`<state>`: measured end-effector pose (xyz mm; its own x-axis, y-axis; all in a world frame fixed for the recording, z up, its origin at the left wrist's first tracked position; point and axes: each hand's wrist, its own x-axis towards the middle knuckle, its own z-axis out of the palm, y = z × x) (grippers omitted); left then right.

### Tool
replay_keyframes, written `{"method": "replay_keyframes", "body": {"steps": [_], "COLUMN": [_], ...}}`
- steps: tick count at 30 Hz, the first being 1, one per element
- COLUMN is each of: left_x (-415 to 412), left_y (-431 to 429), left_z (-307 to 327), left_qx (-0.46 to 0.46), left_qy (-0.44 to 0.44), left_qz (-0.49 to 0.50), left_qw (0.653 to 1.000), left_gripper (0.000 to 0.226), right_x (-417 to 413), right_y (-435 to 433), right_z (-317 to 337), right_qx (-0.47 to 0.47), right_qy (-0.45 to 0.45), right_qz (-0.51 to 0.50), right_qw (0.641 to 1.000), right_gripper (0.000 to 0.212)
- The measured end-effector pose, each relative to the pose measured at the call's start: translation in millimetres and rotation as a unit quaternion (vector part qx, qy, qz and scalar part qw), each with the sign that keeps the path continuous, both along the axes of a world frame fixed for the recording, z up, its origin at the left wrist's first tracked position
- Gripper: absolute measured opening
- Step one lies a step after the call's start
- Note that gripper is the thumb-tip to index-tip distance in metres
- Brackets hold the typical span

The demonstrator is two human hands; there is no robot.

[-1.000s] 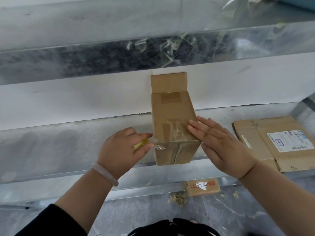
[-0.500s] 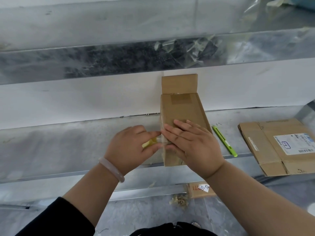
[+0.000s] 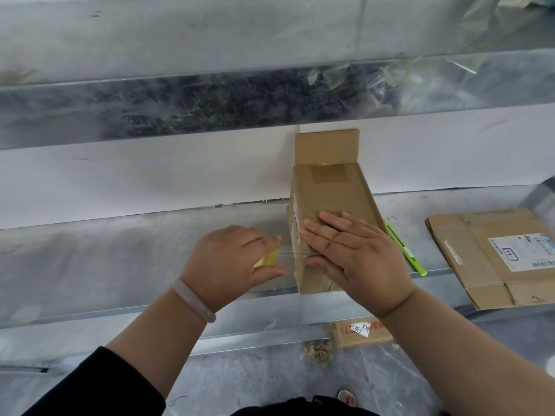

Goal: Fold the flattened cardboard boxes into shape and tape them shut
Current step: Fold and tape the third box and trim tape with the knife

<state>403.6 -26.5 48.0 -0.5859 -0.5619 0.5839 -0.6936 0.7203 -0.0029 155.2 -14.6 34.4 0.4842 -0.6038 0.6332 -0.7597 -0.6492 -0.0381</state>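
Note:
A small folded cardboard box [image 3: 327, 187] lies on the metal shelf [image 3: 120, 259], its far flap standing open against the white wall. My right hand [image 3: 351, 250] lies flat on the box's near top, fingers straight, thumb against the left side. My left hand [image 3: 234, 262] grips a yellowish tape roll [image 3: 267, 261] just left of the box. A clear strip of tape stretches from the roll to the box's left side under my right hand. Old tape patches show on the box's top.
A green utility knife [image 3: 405, 250] lies on the shelf right of the box. A flattened cardboard box [image 3: 492, 253] with a shipping label sits at the far right. Below the shelf, a small carton [image 3: 360, 331] and paper scraps lie on the floor.
My right hand slid from the box's right side across its top to the left edge. My left hand pulled the tape roll away leftward, stretching tape. The green knife came into view.

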Motion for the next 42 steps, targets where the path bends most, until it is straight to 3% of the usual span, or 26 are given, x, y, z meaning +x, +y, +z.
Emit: {"method": "replay_keyframes", "body": {"steps": [6,10,17,22,28,33,36,38,40,42], "left_x": [4.2,7.1,5.6,8.0,4.5,-15.3,-22.5,-24.4,-25.3,-25.7], "left_y": [-4.3,-4.3,-5.9,-4.8,8.4,13.3,13.8,14.2,15.2,17.2], "left_z": [2.0,7.0,-1.2,-2.6,-10.4,-12.2,-12.3,-10.8,-8.8,-7.5], "left_qx": [0.071,0.146,0.126,0.128,0.170,0.259,0.272,0.272,0.277,0.286], "left_qy": [-0.009,0.044,0.016,0.028,0.094,0.193,0.194,0.179,0.180,0.196], "left_qz": [-0.013,-0.018,0.017,-0.002,0.014,0.059,0.067,0.065,0.064,0.071], "left_qw": [0.997,0.988,0.992,0.991,0.981,0.945,0.940,0.943,0.942,0.935], "left_gripper": [0.065,0.053,0.061,0.052,0.034,0.027,0.028,0.029,0.031,0.032], "right_x": [-0.3,0.3,0.9,0.2,0.3,-1.7,-7.5,-17.9,-37.9,-65.8], "right_y": [0.3,0.9,1.1,1.0,2.0,3.0,7.3,13.6,18.9,18.1], "right_z": [-1.1,-1.0,-0.7,-0.3,-0.7,3.3,13.8,23.1,23.8,8.7], "right_qx": [0.002,0.000,0.004,0.000,0.006,0.021,0.011,-0.015,-0.028,0.078], "right_qy": [-0.003,-0.005,-0.005,-0.007,-0.002,0.041,0.073,0.009,-0.102,-0.219], "right_qz": [0.000,0.000,-0.004,-0.007,-0.009,-0.009,0.011,0.003,-0.076,-0.237], "right_qw": [1.000,1.000,1.000,1.000,1.000,0.999,0.997,1.000,0.991,0.943], "right_gripper": [0.035,0.034,0.034,0.034,0.035,0.038,0.045,0.046,0.045,0.042]}}
